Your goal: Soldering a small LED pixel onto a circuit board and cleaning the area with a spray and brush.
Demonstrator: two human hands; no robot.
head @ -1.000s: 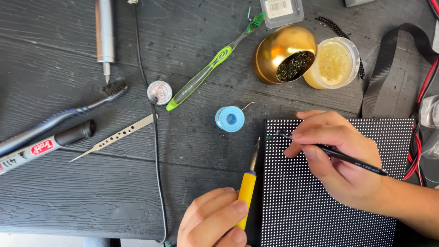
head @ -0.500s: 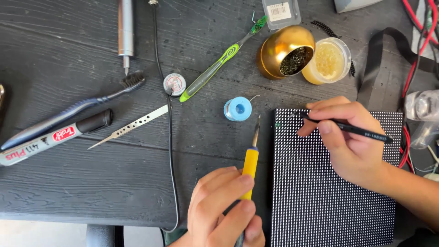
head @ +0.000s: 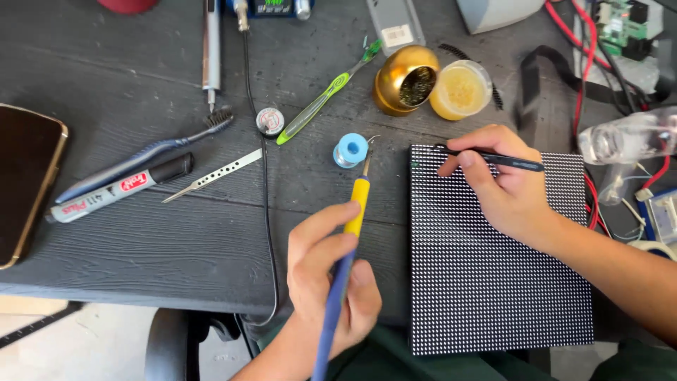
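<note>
My left hand (head: 331, 279) grips a soldering iron (head: 355, 215) with a yellow and blue handle; its tip points up toward a small blue solder spool (head: 350, 149). My right hand (head: 504, 187) holds black tweezers (head: 497, 159) over the top left corner of a black dotted LED panel (head: 493, 282) and rests on that panel. The panel lies flat at the table's near edge.
Behind the panel stand a gold tip-cleaner pot (head: 405, 79) and a yellow flux jar (head: 460, 89). To the left lie a green toothbrush (head: 326, 94), silver tweezers (head: 211, 174), a marker (head: 120, 188), a dark toothbrush (head: 144, 161), a phone (head: 25, 180). Red and black cables (head: 585, 63) crowd the right.
My left hand has lifted higher into view with the soldering iron, its tip now beside the blue spool. The view has shifted, showing more of the table's left side and the phone.
</note>
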